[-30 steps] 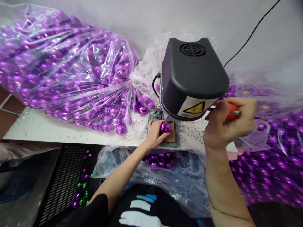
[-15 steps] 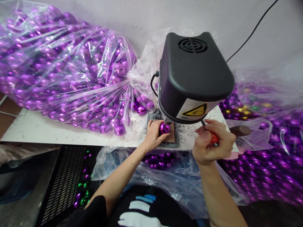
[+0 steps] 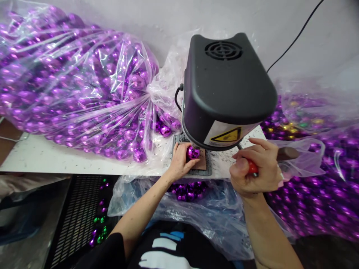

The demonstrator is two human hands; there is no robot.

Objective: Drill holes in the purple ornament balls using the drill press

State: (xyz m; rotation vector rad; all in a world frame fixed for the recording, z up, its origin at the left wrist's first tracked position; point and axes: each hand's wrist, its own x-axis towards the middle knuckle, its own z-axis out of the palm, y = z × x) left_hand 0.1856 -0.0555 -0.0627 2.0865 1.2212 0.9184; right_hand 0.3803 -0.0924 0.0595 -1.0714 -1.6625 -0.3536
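Observation:
A black benchtop press machine (image 3: 227, 86) stands on a white table (image 3: 56, 157). Under its head, my left hand (image 3: 181, 160) is closed round a shiny purple faceted ball (image 3: 193, 152), holding it on the small brown pad of the machine's base plate (image 3: 202, 167). My right hand (image 3: 256, 168) is wrapped round the red-handled lever (image 3: 253, 166) on the machine's right side, pulled low near the table's front edge.
A big clear plastic bag of purple balls (image 3: 78, 89) fills the table's left. More purple balls in plastic (image 3: 316, 186) lie at the right. An open bag holding several purple balls (image 3: 187, 190) hangs below the table edge. Loose green and purple balls (image 3: 99, 228) lie on the floor by a black grate.
My right hand has pulled the red-handled lever down from beside the machine's head to near the table's front edge. My left hand has kept the ball on the pad.

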